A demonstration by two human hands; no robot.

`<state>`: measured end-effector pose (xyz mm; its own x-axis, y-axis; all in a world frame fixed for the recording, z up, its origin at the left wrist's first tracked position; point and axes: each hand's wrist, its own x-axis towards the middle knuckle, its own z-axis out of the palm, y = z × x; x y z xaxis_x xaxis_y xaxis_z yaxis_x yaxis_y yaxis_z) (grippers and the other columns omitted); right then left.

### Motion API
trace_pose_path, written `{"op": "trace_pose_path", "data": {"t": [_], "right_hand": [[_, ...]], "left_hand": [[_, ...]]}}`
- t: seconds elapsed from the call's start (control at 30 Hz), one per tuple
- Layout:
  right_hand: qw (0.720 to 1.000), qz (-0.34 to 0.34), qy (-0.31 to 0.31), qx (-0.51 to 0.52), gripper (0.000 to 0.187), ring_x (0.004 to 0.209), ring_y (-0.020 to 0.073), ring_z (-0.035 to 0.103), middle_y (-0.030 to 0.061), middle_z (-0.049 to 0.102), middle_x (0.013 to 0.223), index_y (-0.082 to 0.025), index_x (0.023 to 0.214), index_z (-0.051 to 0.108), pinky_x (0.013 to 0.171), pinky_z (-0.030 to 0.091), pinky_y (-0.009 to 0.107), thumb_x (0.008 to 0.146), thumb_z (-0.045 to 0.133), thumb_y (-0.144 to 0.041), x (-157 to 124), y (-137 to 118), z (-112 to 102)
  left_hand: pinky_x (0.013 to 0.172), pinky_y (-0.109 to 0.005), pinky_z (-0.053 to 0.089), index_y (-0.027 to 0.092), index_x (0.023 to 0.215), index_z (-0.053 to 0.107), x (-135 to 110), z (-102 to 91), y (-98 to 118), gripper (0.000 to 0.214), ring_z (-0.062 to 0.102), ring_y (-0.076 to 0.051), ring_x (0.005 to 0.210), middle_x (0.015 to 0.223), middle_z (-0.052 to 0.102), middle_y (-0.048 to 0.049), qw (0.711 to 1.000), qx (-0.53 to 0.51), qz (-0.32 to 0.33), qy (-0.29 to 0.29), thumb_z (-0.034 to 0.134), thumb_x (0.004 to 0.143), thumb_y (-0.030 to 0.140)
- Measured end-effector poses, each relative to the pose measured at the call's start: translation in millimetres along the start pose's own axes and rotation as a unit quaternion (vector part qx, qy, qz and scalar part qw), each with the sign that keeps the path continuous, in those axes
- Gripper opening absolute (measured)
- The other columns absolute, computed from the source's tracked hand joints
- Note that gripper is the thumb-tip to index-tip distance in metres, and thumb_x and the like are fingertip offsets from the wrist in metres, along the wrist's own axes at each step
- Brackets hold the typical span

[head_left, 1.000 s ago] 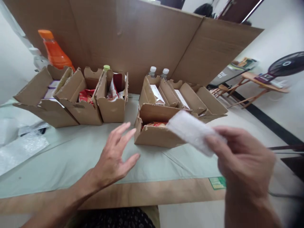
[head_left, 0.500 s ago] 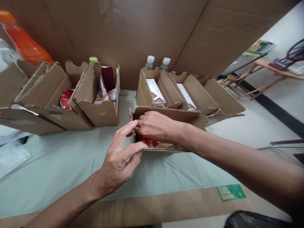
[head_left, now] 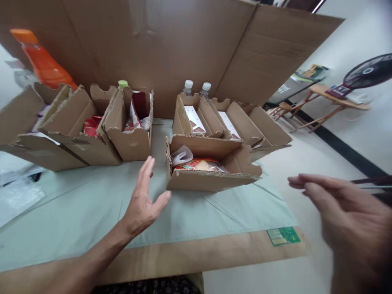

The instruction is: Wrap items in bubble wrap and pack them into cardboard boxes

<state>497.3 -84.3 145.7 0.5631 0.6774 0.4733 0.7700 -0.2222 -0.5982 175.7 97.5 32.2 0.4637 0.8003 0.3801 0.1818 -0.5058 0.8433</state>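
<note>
My left hand [head_left: 142, 200] hovers open over the pale green table cover, fingers straight, just left of a small open cardboard box [head_left: 208, 181]. That box holds a red snack packet [head_left: 200, 164] and a whitish wrapped piece [head_left: 181, 156] at its left end. My right hand [head_left: 346, 212] is pulled back to the right of the box, low in the view, fingers extended and apart, holding nothing. Neither hand touches the box.
Several open cardboard boxes [head_left: 128, 134] with packets stand in a row at the back, against a tall cardboard sheet [head_left: 190, 45]. An orange bottle [head_left: 43, 61] and two clear bottles [head_left: 196, 87] stand behind them. Bubble wrap [head_left: 16, 196] lies far left. A green card [head_left: 283, 235] lies near the table edge.
My right hand put the white wrapped piece into the near box and drew back to the right, now empty. My left hand let go of the box's corner and opened.
</note>
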Motion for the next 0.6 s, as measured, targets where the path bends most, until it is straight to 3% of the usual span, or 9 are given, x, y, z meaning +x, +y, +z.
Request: {"op": "trace_pose_path", "data": {"t": [0.03,0.13,0.23,0.3,0.43,0.53,0.6], "right_hand": [[0.999,0.047,0.001,0.017,0.032,0.105,0.0310,0.074,0.0062,0.077,0.113,-0.036,0.121,0.072,0.096,0.059,0.053,0.093,0.069,-0.051,-12,16,10],[0.985,0.083,-0.108,0.106,0.069,0.123,0.0368,0.066,0.0135,0.065,0.141,-0.028,0.137,0.059,0.092,0.060,0.053,0.079,0.076,-0.061,-33,39,65],[0.976,0.088,-0.104,0.168,0.068,0.111,0.0335,0.069,0.0151,0.069,0.128,-0.022,0.130,0.058,0.090,0.060,0.051,0.077,0.074,-0.062,-52,28,111],[0.978,0.077,-0.092,0.173,0.060,0.102,0.0295,0.070,0.0133,0.072,0.121,-0.021,0.127,0.058,0.087,0.060,0.047,0.081,0.071,-0.057,-74,8,121],[0.976,0.025,-0.143,0.162,0.042,0.092,0.0244,0.068,0.0084,0.073,0.108,-0.023,0.123,0.062,0.083,0.059,0.040,0.087,0.069,-0.043,-115,-42,121],[0.963,-0.015,-0.183,0.195,0.044,0.096,0.0253,0.067,0.0085,0.072,0.111,-0.023,0.126,0.061,0.087,0.057,0.041,0.086,0.068,-0.039,-110,-71,126],[0.963,-0.014,-0.164,0.214,0.050,0.100,0.0264,0.067,0.0095,0.071,0.119,-0.023,0.131,0.058,0.091,0.056,0.043,0.085,0.069,-0.042,-100,-74,124]], "left_hand": [[0.120,-0.060,0.039,0.035,0.165,0.018,2,6.1,-4,0.088,0.030,-0.036,0.156,0.172,0.025,-0.0121,0.999,-0.020,-0.024,-0.014,0.068,0.092,0.034],[0.123,-0.063,0.033,0.032,0.165,0.019,11,27.8,-10,0.096,0.027,-0.038,0.157,0.172,0.024,-0.0129,0.991,-0.091,-0.069,-0.063,0.072,0.086,0.036],[0.124,-0.062,0.033,0.028,0.165,0.021,3,34.8,-9,0.098,0.034,-0.039,0.154,0.170,0.030,-0.0143,0.982,-0.143,-0.093,-0.085,0.073,0.082,0.038],[0.123,-0.061,0.035,0.026,0.163,0.025,-22,21.1,-10,0.095,0.042,-0.038,0.149,0.166,0.036,-0.0151,0.981,-0.143,-0.116,-0.064,0.073,0.082,0.041],[0.116,-0.056,0.045,0.025,0.153,0.043,-81,-38.4,-12,0.075,0.057,-0.035,0.135,0.149,0.057,-0.0138,0.978,-0.093,-0.186,-0.017,0.072,0.087,0.045],[0.116,-0.052,0.046,0.024,0.148,0.047,-80,-71.1,-3,0.069,0.059,-0.032,0.132,0.145,0.059,-0.0115,0.983,-0.072,-0.165,0.046,0.073,0.087,0.043],[0.116,-0.051,0.046,0.022,0.146,0.049,-62,-69.8,9,0.068,0.061,-0.031,0.129,0.144,0.060,-0.0112,0.987,-0.071,-0.130,0.066,0.075,0.086,0.041]]}}
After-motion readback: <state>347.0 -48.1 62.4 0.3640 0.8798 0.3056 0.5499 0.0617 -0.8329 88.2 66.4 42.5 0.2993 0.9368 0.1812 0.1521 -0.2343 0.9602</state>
